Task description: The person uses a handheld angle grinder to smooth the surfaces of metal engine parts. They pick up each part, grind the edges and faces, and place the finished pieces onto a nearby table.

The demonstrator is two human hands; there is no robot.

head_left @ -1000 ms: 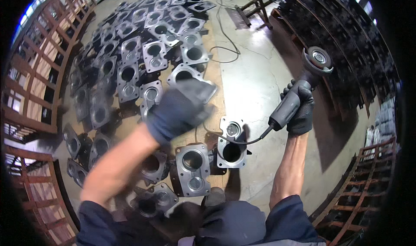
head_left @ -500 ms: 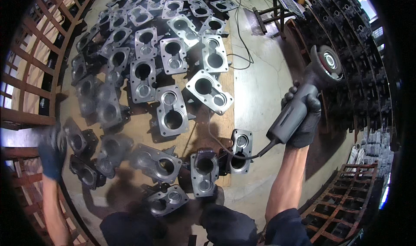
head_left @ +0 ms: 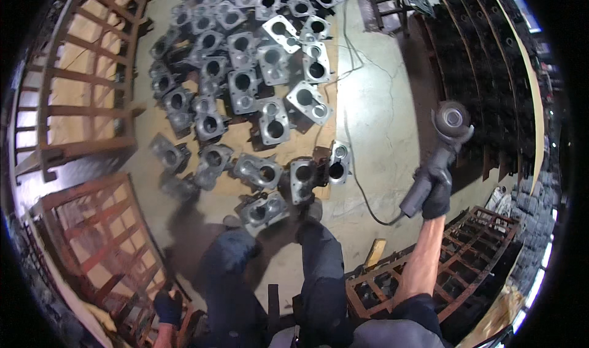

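My right hand (head_left: 437, 191), in a dark glove, is wrapped round the body of an angle grinder (head_left: 437, 164). The grinder is held up at the right, its round disc (head_left: 453, 118) at the far end and its cord trailing from the near end. At the lower left my gloved left hand (head_left: 168, 306) is by the edge of a rusty metal crate (head_left: 101, 188). Its fingers look curled; what they hold, if anything, is too dark to make out. Many grey metal castings, each with two round openings, lie ahead; a near casting (head_left: 264, 210) is by my feet.
Board sheeting (head_left: 242, 155) lies under the castings. The grinder's cord (head_left: 363, 202) runs along the concrete floor (head_left: 386, 139). Tall stacks of dark parts (head_left: 485, 84) stand at the right, with a low rusty crate (head_left: 392, 280) near my right leg. A small black stand (head_left: 386, 11) is far off.
My left hand has come down and inward to the lower crate. The grinder has moved lower with my right hand. The view has shifted, bringing my legs and both near crates further into sight.
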